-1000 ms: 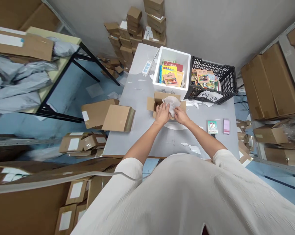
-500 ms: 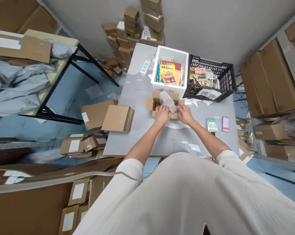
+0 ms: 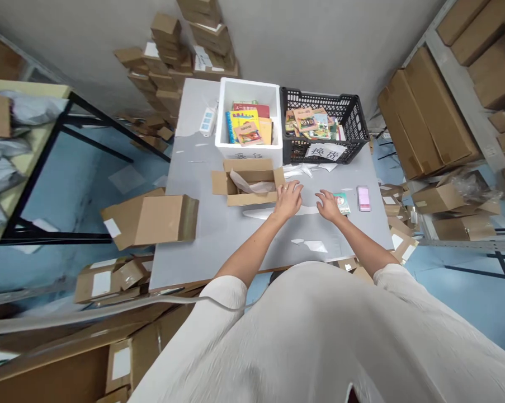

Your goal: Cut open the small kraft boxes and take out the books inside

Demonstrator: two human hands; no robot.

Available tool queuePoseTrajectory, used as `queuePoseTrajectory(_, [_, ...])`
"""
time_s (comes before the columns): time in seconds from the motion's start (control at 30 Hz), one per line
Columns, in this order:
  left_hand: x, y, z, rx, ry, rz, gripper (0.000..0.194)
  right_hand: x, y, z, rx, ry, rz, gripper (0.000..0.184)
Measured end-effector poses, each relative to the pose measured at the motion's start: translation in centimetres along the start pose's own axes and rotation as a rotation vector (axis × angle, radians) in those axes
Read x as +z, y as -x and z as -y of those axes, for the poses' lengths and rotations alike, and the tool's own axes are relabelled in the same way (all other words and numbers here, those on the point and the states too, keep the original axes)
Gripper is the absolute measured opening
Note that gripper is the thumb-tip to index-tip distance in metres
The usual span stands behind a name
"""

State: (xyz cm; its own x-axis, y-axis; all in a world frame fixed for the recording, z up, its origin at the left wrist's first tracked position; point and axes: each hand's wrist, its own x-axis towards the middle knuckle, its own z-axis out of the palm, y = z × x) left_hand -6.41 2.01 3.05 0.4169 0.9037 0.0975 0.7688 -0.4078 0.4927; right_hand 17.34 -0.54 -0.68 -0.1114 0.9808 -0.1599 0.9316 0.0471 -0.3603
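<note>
An open cardboard box (image 3: 248, 199) stands on the grey table, its flaps folded out and a sheet of whitish packing paper (image 3: 252, 184) inside. My left hand (image 3: 289, 200) is just right of the box, by its right flap, fingers spread and holding nothing. Farther right, my right hand (image 3: 328, 205) has its fingers apart beside a small green-and-white booklet (image 3: 342, 204), partly covering its left side. I cannot tell whether the right hand touches the booklet. What lies beneath the paper in the box is hidden.
Behind the box are a white foam bin (image 3: 249, 154) and a black crate (image 3: 355, 120), both holding books. A phone (image 3: 363, 198) lies right of the booklet. Flat folded cartons (image 3: 160, 219) rest on the table's left edge, and a power strip (image 3: 208, 121) lies farther back.
Both hands have left the box and moved right, the right one reaching the booklet. The paper has sunk lower into the box. The view has shifted to the right.
</note>
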Motion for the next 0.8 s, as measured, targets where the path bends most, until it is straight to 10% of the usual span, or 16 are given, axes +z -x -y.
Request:
queuePoseTrajectory(0.37, [8.6,-1.9,-7.8,0.062,0.007,0.262,0.056,-1.1,5.1,-10.6,0.296,0.003,0.106,0.058])
queuePoseTrajectory(0.8, [17.8,-1.3,-12.0,-0.01,-0.006,0.656,0.069,0.4,5.1,-14.6,0.45,0.026,0.241,0.043])
